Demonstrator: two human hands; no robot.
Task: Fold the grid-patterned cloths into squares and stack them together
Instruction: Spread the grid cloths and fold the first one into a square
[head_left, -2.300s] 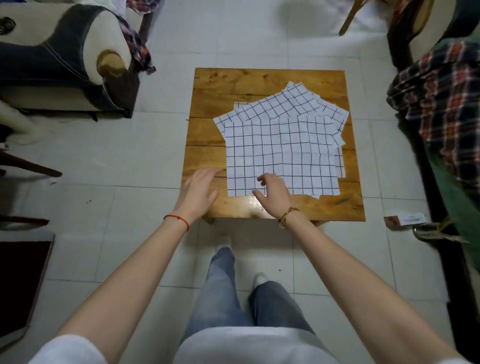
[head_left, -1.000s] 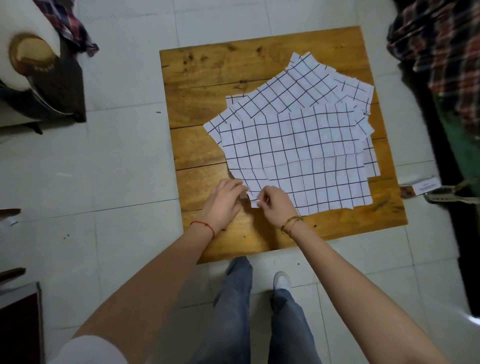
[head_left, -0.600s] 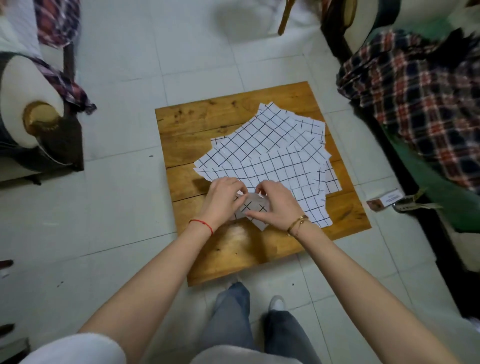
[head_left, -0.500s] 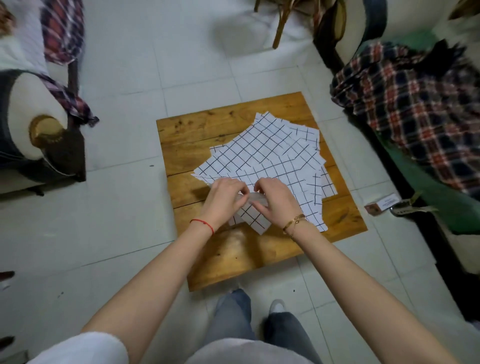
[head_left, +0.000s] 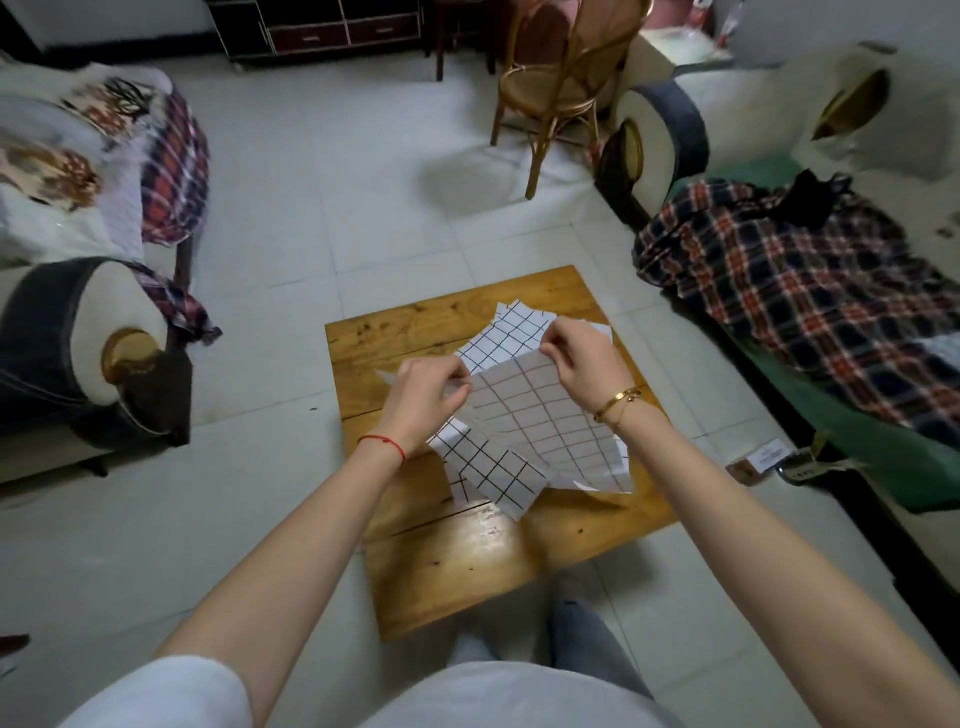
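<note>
Folding looks barely begun: the left hand (head_left: 431, 387) and right hand (head_left: 582, 358) pinch one white black-gridded cloth (head_left: 540, 415) above the unfolded pile (head_left: 488, 470) on the square wooden worktop (head_left: 447, 561), nothing stacked.

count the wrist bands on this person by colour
red string band on the left wrist: 1
gold bracelet on the right wrist: 1
total: 2
</note>
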